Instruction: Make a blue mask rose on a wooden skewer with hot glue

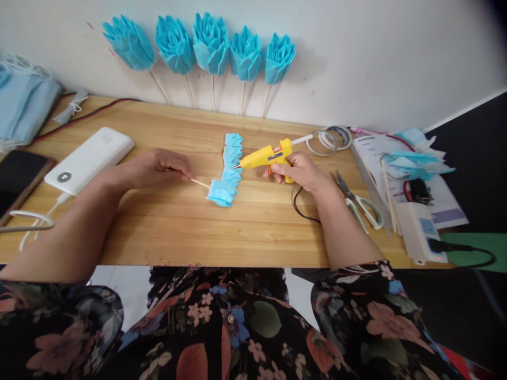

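Note:
My left hand (168, 168) pinches the free end of a thin wooden stick (200, 183). The other end of that stick is wrapped in the near end of a pleated light blue strip (231, 158), which lies on the table pointing away from me. In my right hand (297, 171) is a yellow glue gun (266, 155), fingers round its handle and trigger. Its metal nozzle is at the strip's middle; whether it touches I cannot tell. A white glue stick (302, 139) pokes out of the gun's back.
Several blue fabric flowers (211, 45) on sticks lean against the wall. To the left are a white power bank (90, 158), a phone (21, 182) and face masks (26, 105). Scissors (358, 203), tape rolls (336, 138), papers (447, 198) and a white power socket (422, 232) lie right.

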Demonstrator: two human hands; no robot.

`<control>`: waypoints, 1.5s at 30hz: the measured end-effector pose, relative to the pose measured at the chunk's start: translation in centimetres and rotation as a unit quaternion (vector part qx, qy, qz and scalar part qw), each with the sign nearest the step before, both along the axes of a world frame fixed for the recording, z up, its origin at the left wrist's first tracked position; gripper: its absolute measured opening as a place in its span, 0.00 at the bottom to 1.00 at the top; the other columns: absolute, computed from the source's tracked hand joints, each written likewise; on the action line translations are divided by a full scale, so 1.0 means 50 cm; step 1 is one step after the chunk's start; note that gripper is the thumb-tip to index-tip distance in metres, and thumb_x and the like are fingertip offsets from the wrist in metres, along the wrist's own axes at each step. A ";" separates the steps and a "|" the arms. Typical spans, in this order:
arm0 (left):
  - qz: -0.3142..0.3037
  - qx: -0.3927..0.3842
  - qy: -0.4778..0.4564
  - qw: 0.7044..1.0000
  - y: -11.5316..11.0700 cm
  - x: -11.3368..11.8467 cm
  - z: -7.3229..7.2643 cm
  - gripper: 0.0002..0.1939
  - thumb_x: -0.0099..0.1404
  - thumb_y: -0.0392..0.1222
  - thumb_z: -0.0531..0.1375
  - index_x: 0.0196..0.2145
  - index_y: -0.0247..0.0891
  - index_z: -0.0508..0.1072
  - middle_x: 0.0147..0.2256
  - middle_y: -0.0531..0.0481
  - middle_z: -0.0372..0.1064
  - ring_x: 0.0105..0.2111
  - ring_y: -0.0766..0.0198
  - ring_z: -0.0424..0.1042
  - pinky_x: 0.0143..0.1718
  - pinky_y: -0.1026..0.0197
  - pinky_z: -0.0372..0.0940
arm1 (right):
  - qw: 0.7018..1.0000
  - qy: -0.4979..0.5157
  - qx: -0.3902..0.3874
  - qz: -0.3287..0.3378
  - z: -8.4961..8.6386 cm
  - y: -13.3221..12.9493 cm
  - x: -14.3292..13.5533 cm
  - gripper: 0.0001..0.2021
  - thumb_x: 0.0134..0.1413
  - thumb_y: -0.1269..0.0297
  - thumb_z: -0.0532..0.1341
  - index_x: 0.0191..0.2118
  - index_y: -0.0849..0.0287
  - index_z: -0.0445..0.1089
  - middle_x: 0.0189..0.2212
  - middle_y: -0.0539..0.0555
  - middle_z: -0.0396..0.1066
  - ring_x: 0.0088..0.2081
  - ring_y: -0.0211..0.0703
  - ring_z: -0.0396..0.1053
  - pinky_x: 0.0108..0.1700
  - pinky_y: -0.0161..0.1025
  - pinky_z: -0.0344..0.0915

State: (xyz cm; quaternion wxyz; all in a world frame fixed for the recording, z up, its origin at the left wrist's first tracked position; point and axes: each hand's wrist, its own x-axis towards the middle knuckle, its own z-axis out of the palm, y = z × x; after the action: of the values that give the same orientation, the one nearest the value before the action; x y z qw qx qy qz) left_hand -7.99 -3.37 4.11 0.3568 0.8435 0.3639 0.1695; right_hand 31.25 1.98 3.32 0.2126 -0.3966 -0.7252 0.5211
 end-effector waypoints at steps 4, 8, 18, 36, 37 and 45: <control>-0.002 -0.019 0.001 1.000 -0.001 -0.003 0.004 0.18 0.74 0.54 0.61 0.39 0.35 0.83 0.38 0.44 0.81 0.37 0.65 0.79 0.39 0.67 0.69 | 1.000 -0.004 0.022 0.009 -0.006 -0.002 -0.004 0.19 0.56 0.46 0.68 0.29 0.59 0.76 0.26 0.53 0.77 0.24 0.34 0.64 0.27 0.35 0.60; 0.013 -0.046 0.012 0.999 -0.003 -0.001 0.004 0.15 0.72 0.50 0.62 0.39 0.35 0.82 0.38 0.44 0.80 0.37 0.65 0.78 0.38 0.68 0.68 | 0.999 -0.016 0.037 0.017 -0.006 -0.005 -0.009 0.18 0.55 0.45 0.68 0.31 0.58 0.76 0.25 0.52 0.76 0.24 0.35 0.63 0.28 0.36 0.61; 0.022 -0.063 0.006 0.998 -0.001 0.002 -0.004 0.16 0.69 0.53 0.64 0.37 0.38 0.82 0.36 0.47 0.80 0.36 0.61 0.77 0.37 0.64 0.68 | 0.995 -0.063 0.081 0.009 0.003 -0.011 -0.019 0.17 0.57 0.47 0.66 0.33 0.58 0.77 0.21 0.48 0.69 0.22 0.34 0.59 0.27 0.38 0.56; 0.023 -0.076 0.034 0.996 -0.007 0.010 0.015 0.15 0.71 0.49 0.62 0.38 0.33 0.81 0.37 0.45 0.79 0.37 0.64 0.76 0.39 0.66 0.67 | 0.993 -0.081 0.084 -0.016 0.002 -0.007 -0.017 0.18 0.54 0.46 0.66 0.29 0.57 0.72 0.23 0.50 0.72 0.22 0.35 0.60 0.27 0.38 0.56; 0.023 -0.074 0.035 0.996 -0.007 0.010 0.015 0.15 0.70 0.49 0.62 0.38 0.33 0.81 0.37 0.45 0.79 0.37 0.64 0.76 0.39 0.66 0.67 | 0.993 -0.082 0.086 -0.017 0.004 -0.007 -0.015 0.17 0.54 0.47 0.66 0.29 0.57 0.72 0.23 0.50 0.71 0.22 0.35 0.60 0.27 0.38 0.56; 0.019 -0.066 0.024 0.997 -0.002 0.004 0.005 0.15 0.70 0.49 0.62 0.38 0.34 0.82 0.38 0.43 0.80 0.38 0.63 0.77 0.39 0.65 0.67 | 0.992 -0.103 0.067 0.003 0.019 -0.008 -0.007 0.16 0.55 0.49 0.66 0.31 0.58 0.75 0.22 0.49 0.71 0.22 0.34 0.59 0.26 0.37 0.54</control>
State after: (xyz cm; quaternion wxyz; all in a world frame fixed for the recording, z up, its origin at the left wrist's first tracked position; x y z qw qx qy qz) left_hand -7.78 -3.49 4.38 0.4000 0.8147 0.3986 0.1317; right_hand 30.90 1.60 4.28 0.1619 -0.4308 -0.7778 0.4281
